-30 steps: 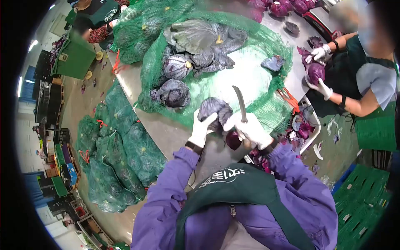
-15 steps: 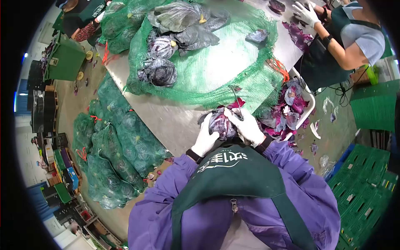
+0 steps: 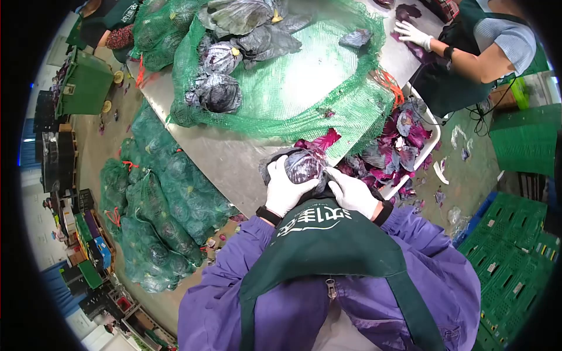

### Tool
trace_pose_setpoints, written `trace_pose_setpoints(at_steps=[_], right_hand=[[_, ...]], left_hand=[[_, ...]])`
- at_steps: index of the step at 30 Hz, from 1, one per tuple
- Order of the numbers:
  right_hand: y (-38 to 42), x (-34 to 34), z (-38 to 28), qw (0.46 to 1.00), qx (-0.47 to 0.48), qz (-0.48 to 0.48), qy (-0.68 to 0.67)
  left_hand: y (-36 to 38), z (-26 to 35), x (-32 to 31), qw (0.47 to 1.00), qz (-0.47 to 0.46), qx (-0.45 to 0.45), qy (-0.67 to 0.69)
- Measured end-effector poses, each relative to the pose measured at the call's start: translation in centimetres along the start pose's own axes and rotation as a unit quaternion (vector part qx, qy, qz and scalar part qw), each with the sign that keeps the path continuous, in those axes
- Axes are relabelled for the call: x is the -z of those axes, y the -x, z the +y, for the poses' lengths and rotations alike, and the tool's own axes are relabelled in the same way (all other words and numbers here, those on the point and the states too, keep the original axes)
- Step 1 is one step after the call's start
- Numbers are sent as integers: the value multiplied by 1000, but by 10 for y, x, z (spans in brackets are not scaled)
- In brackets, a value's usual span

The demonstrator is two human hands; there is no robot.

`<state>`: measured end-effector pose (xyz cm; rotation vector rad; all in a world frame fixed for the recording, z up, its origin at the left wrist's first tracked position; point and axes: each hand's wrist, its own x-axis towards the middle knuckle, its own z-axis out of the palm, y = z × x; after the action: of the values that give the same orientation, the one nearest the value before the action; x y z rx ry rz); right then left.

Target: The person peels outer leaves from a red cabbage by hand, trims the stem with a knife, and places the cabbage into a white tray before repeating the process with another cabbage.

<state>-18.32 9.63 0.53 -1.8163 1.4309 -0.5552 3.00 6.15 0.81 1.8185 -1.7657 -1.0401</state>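
A red cabbage (image 3: 302, 166) with loose outer leaves is held near my waist, at the near edge of the metal table. My gloved left hand (image 3: 287, 188) is closed round its left side, thumb across the near face. At the cabbage's right side is my gloved right hand (image 3: 355, 194), its fingers closed around what looks like a thin knife; the blade barely shows against the cabbage. A magenta leaf (image 3: 326, 140) sticks out just beyond the cabbage.
A green net (image 3: 275, 111) with several cabbages (image 3: 219, 93) lies on the metal table (image 3: 205, 153). A white tub (image 3: 434, 139) of leaves stands to the right, filled net bags (image 3: 161, 205) at left. Across the table, a co-worker's gloved hand (image 3: 413, 35) rests over dark leaves.
The cabbage has turned and shifted slightly left. My right hand has moved down and away from its top, and the thin blade no longer stands up. The co-worker's hand has shifted left and down.
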Motion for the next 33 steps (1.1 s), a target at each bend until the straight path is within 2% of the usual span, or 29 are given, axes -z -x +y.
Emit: trace_pose_setpoints(at_steps=[2,4,6,8,10,12,13,18,20,21,22,24,25,26,28,29,30,31,32,33], right_hand=[[-2,2,-2,1000,2,15,-14],[-6,7,-4,995,-63,-81,15],[-13,-2,11,998,-26,-58,27],[-20,-3,19,995,-53,-75,29],[-26,-8,27,996,-50,-71,35],[-34,-12,28,996,-29,-51,62],[-39,-13,29,991,-57,-89,83],[-47,-28,46,986,-105,-92,97],[-45,-24,43,977,-130,-122,119],[-44,-27,43,984,-67,-93,134],[-39,-27,43,988,-56,-79,124],[-36,-20,29,995,-44,-17,86],[-37,-18,25,992,-74,-26,98],[-38,-15,24,992,-74,-25,96],[-41,-9,20,988,11,150,45],[-44,-6,15,986,-5,159,38],[-47,-6,15,982,19,185,37],[-48,-7,13,984,5,171,53],[-50,-8,11,985,-10,158,69],[-53,-14,13,983,-1,170,75]], left_hand=[[-1,6,-1,1000,3,8,30],[-5,-2,-11,999,9,-14,48],[-8,3,-13,997,13,-37,66],[-12,19,-9,998,-21,4,53],[-17,16,-12,998,-32,3,58],[-22,11,-15,996,4,-18,91],[-22,7,-16,998,-1,-11,69],[-12,11,-18,998,3,-46,41],[-7,6,-18,996,18,-57,65],[-8,-2,-17,992,18,-83,97],[-4,-7,-19,985,19,-87,150],[-3,-11,-18,980,57,-128,139],[-4,-15,-18,948,38,-89,304],[-11,-21,-8,920,-13,-12,393],[-36,-35,1,772,31,24,635],[-43,-26,8,755,29,75,650],[-47,-11,19,737,25,125,664],[-48,17,20,790,59,131,596],[-60,4,3,810,89,121,567],[-69,4,-13,876,124,66,462]])
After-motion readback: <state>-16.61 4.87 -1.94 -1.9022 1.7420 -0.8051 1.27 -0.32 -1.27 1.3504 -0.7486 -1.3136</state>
